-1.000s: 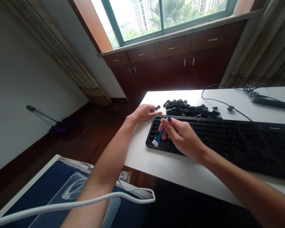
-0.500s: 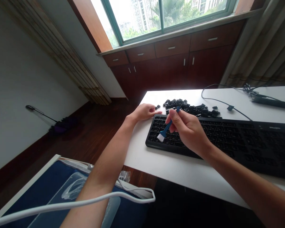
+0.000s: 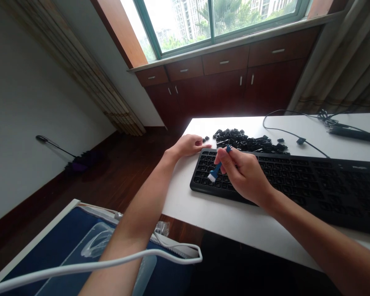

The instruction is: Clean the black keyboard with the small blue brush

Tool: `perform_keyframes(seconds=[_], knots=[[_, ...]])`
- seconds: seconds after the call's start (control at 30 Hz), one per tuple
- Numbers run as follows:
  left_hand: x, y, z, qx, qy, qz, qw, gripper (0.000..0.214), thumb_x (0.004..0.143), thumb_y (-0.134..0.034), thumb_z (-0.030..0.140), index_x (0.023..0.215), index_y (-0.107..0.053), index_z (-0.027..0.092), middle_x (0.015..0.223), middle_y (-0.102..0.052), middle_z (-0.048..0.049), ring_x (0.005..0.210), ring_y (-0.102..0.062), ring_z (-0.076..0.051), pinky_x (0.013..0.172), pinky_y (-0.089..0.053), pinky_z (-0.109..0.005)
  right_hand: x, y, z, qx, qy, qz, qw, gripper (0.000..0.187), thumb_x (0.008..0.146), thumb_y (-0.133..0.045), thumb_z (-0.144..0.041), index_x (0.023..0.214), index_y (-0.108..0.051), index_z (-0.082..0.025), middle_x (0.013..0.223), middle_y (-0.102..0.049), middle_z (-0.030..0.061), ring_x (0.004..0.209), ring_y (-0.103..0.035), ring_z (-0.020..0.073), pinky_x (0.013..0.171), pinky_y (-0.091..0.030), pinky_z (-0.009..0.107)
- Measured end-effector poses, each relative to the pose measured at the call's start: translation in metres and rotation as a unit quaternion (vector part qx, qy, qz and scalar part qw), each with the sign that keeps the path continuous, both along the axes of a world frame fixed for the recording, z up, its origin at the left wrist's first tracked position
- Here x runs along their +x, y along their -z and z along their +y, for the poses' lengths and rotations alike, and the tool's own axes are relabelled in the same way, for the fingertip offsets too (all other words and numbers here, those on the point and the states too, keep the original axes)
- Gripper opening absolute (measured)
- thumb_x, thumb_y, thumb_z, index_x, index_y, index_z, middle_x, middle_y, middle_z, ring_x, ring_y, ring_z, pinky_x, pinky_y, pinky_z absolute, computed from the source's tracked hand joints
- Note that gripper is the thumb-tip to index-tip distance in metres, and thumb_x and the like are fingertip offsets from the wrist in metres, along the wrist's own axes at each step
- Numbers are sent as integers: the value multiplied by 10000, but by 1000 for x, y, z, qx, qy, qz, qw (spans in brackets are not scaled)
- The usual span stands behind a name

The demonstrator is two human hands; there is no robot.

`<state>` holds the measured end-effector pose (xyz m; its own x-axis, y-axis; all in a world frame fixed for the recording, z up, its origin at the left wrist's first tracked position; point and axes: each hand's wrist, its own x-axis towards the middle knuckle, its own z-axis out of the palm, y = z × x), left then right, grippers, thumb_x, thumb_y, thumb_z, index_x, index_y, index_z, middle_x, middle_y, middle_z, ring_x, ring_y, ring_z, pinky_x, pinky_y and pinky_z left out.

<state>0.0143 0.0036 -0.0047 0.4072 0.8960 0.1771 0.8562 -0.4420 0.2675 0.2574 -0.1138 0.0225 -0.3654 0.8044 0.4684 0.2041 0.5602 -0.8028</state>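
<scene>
A black keyboard (image 3: 296,181) with its keycaps taken off lies across the white table (image 3: 222,218). My right hand (image 3: 245,174) grips a small blue brush (image 3: 215,170); its white bristles touch the keyboard's left end. My left hand (image 3: 189,144) rests on the table at the keyboard's far left corner, fingers curled against the edge. Behind the keyboard lies a pile of loose black keycaps (image 3: 246,142).
A black cable (image 3: 291,133) and a dark rod-like object (image 3: 354,133) lie at the table's far right. A blue bag with a white cord (image 3: 80,263) sits low in front of me. Wooden cabinets (image 3: 228,78) stand under the window. A duster (image 3: 77,160) lies on the floor.
My right hand carried the brush from the keyboard's front left corner inward and a little further back. My left hand stayed put.
</scene>
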Motion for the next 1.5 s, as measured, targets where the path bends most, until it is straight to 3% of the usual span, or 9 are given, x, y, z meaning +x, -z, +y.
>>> perform_keyframes(seconds=[0.1, 0.27, 0.43, 0.6, 0.87, 1.03, 1.23, 1.4, 1.5], knots=[[0, 0, 0, 1, -4, -2, 1000, 548, 809, -572, 664, 603, -505, 161, 595, -531, 4, 547, -377, -94, 523, -241, -264, 1, 2, 1, 34, 2, -39, 999, 346, 1009, -437, -404, 843, -637, -175, 687, -607, 7, 597, -535, 104, 585, -394, 279], [1, 0, 0, -2, -2, -6, 1000, 567, 809, -555, 684, 598, -504, 160, 595, -532, -3, 543, -372, -96, 529, -242, -268, -2, 2, 0, -78, -82, 9, 994, 387, 1017, -392, -452, 868, -630, -186, 645, -592, -10, 568, -544, 100, 532, -406, 250], [1, 0, 0, 0, -8, -10, 1000, 562, 801, -575, 675, 596, -509, 156, 588, -522, 8, 555, -369, -91, 536, -237, -259, -2, 2, 0, 59, -10, -44, 997, 351, 1013, -426, -393, 841, -628, -164, 745, -626, 29, 677, -567, 123, 658, -418, 287], [1, 0, 0, -3, -8, -10, 1000, 544, 812, -576, 657, 607, -516, 156, 589, -522, 12, 554, -369, -90, 534, -240, -257, -3, 2, -3, -66, -92, 0, 994, 390, 1017, -396, -447, 846, -623, -180, 633, -581, -11, 566, -542, 99, 543, -398, 253], [1, 0, 0, -4, -5, -2, 1000, 539, 817, -570, 655, 614, -523, 157, 605, -548, 4, 563, -399, -96, 537, -248, -259, 0, 2, 1, 44, 15, -42, 998, 353, 1017, -415, -405, 860, -632, -174, 743, -616, 18, 668, -551, 117, 643, -401, 289], [1, 0, 0, -6, -5, -2, 1000, 535, 822, -562, 651, 617, -529, 158, 608, -558, 1, 560, -404, -96, 537, -255, -258, 2, 1, 2, -72, -54, -9, 996, 422, 1016, -378, -475, 820, -615, -185, 618, -568, -10, 553, -528, 102, 526, -376, 263], [2, -1, 0, -7, -9, 2, 1000, 577, 806, -547, 702, 609, -525, 160, 603, -553, 0, 556, -396, -97, 532, -246, -262, 5, 1, 4, 79, 36, -72, 994, 369, 1015, -406, -390, 782, -583, -166, 677, -572, 19, 606, -508, 111, 618, -383, 295], [3, 0, 0, -9, -9, -4, 1000, 568, 805, -553, 691, 608, -541, 158, 596, -543, -7, 556, -393, -102, 533, -238, -270, 3, 0, 1, -38, -99, -24, 994, 408, 1024, -380, -430, 795, -603, -177, 598, -538, -21, 542, -511, 91, 536, -380, 252], [3, 0, 1, -9, -10, -5, 1000, 559, 805, -558, 680, 604, -536, 159, 591, -540, -12, 556, -394, -106, 536, -235, -277, 3, -1, 1, -10, -53, 2, 999, 384, 1022, -394, -424, 836, -615, -173, 625, -548, -16, 572, -525, 96, 562, -387, 260]])
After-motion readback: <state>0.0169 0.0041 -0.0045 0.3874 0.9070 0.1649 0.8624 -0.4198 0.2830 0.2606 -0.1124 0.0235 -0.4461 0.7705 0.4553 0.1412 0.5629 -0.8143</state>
